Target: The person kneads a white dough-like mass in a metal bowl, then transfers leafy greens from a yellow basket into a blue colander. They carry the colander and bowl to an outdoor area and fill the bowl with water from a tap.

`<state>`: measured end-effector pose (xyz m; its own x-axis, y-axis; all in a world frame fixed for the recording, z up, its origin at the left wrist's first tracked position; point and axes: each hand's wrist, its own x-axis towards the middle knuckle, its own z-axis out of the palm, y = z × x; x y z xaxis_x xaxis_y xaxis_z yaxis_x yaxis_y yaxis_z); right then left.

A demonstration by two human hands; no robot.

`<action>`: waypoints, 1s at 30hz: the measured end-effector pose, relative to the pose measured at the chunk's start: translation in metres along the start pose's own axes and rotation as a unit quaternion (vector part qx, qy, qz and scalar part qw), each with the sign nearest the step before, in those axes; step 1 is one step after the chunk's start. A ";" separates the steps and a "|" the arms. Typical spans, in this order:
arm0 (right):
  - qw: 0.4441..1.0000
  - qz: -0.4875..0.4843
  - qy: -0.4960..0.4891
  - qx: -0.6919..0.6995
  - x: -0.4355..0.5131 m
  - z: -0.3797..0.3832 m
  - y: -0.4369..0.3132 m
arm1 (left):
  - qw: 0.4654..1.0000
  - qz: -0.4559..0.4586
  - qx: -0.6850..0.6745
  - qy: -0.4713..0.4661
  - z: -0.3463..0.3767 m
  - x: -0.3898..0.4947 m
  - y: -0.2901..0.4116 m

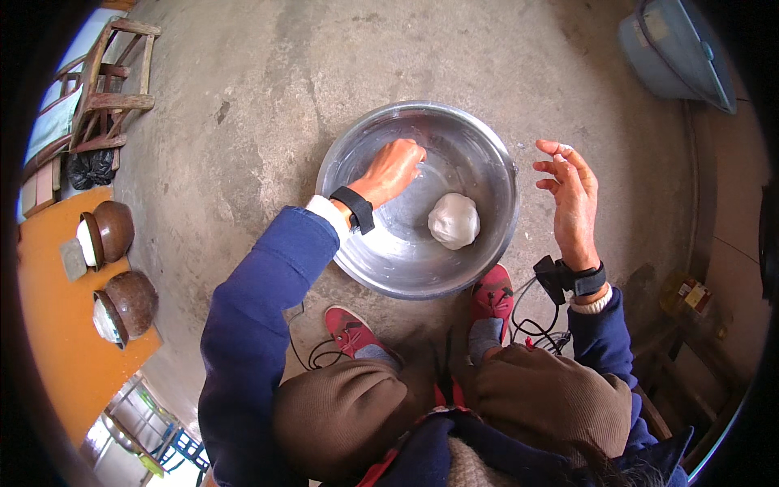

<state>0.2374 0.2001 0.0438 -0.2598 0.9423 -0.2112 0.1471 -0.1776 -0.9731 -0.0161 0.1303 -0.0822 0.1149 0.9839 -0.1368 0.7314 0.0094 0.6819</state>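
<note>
A wide metal basin (420,291) rests on the concrete floor in front of my feet. Inside it, at the lower right, lies a rounded lump of white dough (454,221). My left hand (394,170) is over the left part of the basin with its fingers curled down; whether something is between the fingertips cannot be told. To the right of the basin, my right hand (572,198) is raised, fingers apart and bent, with white residue on the fingertips and nothing held. White smears mark the basin's inner wall.
Wooden stools (115,100) and a black plastic bag (91,168) are at the upper left. Two brown clay pots (115,231) stand on an orange surface (55,310). A blue-grey plastic bucket (669,61) is at the upper right. Black cables (538,329) lie near my red shoes (492,298).
</note>
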 end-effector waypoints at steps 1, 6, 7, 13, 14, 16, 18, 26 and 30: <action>1.000 0.006 0.003 -0.003 0.001 -0.001 0.001 | 1.000 0.017 0.025 -0.003 -0.001 0.001 0.000; 1.000 0.004 0.004 -0.005 0.004 -0.005 0.004 | 0.992 0.037 0.109 -0.048 0.003 0.004 0.003; 1.000 -0.002 0.004 -0.007 0.004 -0.005 0.004 | 0.992 0.056 0.111 -0.028 0.006 0.003 0.005; 1.000 0.019 -0.006 0.011 0.002 -0.004 0.004 | 0.995 0.043 0.089 0.000 0.009 0.003 0.010; 1.000 0.019 -0.005 0.013 0.002 -0.005 0.003 | 0.999 0.008 0.037 -0.011 0.005 0.003 0.010; 1.000 0.018 -0.016 0.016 0.002 -0.006 0.003 | 0.995 -0.045 -0.082 -0.017 -0.002 0.001 0.016; 1.000 0.017 -0.006 0.012 0.003 -0.007 0.001 | 0.974 -0.078 -0.212 0.004 -0.007 -0.011 0.027; 1.000 0.012 -0.013 0.014 0.001 -0.003 -0.001 | 0.993 0.093 -0.049 0.045 0.026 -0.046 0.072; 1.000 0.010 -0.014 0.017 0.001 -0.005 -0.002 | 0.990 0.120 -0.065 -0.040 0.009 -0.037 0.056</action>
<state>0.2417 0.2024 0.0464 -0.2832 0.9304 -0.2329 0.1211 -0.2062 -0.9710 0.0266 0.0932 -0.0457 0.3320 0.9432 -0.0126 0.5849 -0.1954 0.7872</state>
